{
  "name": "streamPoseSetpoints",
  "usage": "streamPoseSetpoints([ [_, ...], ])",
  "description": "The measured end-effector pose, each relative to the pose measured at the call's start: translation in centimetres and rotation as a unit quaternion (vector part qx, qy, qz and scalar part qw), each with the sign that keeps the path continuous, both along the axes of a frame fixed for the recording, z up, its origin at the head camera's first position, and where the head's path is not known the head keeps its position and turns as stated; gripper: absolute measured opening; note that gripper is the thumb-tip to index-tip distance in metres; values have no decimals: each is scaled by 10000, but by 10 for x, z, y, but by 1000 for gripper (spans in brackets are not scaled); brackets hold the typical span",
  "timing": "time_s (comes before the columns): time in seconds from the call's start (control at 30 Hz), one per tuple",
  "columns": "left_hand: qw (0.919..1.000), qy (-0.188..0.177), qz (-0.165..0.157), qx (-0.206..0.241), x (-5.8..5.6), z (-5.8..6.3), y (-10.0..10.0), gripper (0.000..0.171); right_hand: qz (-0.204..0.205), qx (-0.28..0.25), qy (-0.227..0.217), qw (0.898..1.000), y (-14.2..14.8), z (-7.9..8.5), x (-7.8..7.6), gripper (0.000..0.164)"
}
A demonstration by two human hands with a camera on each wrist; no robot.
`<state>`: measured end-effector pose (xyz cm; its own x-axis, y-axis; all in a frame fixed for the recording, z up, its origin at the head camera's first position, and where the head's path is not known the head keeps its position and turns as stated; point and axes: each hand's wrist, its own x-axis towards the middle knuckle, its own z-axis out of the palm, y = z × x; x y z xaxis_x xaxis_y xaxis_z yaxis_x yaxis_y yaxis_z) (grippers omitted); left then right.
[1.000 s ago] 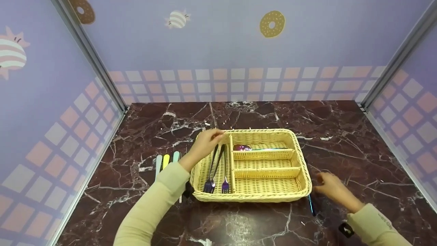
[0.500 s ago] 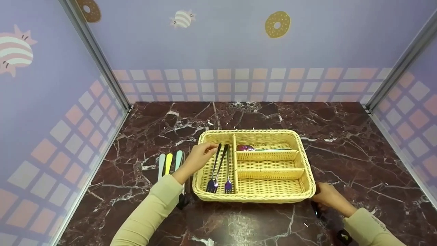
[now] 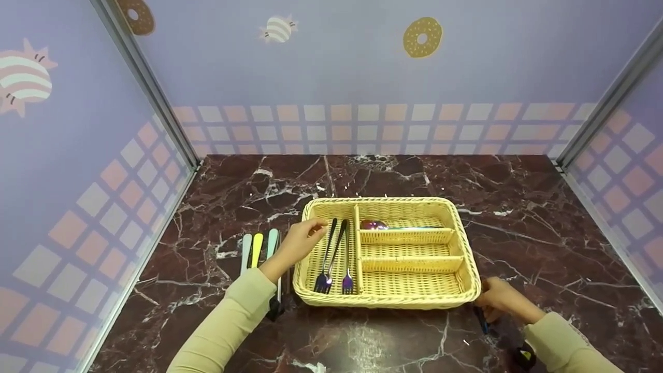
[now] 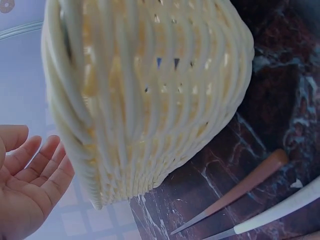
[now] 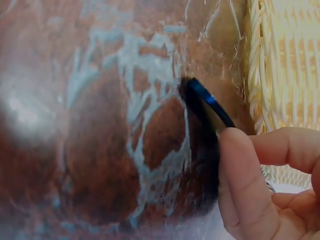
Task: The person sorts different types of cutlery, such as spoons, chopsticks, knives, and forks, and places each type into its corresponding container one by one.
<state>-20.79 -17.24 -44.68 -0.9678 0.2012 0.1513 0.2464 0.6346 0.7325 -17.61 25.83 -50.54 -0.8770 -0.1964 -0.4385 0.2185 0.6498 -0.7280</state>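
My right fingers (image 5: 244, 170) pinch a dark blue handle (image 5: 204, 95), basket (image 3: 388, 300) edge just left, room on their right; left fingers (image 4: 49, 167) loosely extended over its left rim. Marbled tabletop (image 3: 559, 248) beneath, lilac walls (image 3: 336, 62) ahead.

left forearm (image 3: 225, 316) angled inward | left hand (image 3: 299, 242) relaxed, lightly curved | right forearm (image 3: 567, 344) angled inward | right hand (image 3: 501, 298) pinching, nearer the body

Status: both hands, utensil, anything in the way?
Right hand pinches dark utensil, type unclear. Left hand empty, over left side of basket. Nearest obstacle: basket's front right corner, close by right hand.
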Motion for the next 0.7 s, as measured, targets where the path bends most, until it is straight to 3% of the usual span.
streamPoseSetpoints([
  [0.17,10000,-35,42,-17,2,0,-2,27,4,-361,-171,9992,11,0,-6,5],
  [0.33,10000,-41,25,-32,2,0,-2,27,-304,-1168,-216,9925,30,12,-20,9],
  [0.53,10000,26,23,-34,4,-1,1,26,-472,-1401,363,9884,43,40,-32,6],
  [0.7,9999,106,-77,-17,5,0,6,24,-446,-903,1242,9871,38,64,-34,17],
])
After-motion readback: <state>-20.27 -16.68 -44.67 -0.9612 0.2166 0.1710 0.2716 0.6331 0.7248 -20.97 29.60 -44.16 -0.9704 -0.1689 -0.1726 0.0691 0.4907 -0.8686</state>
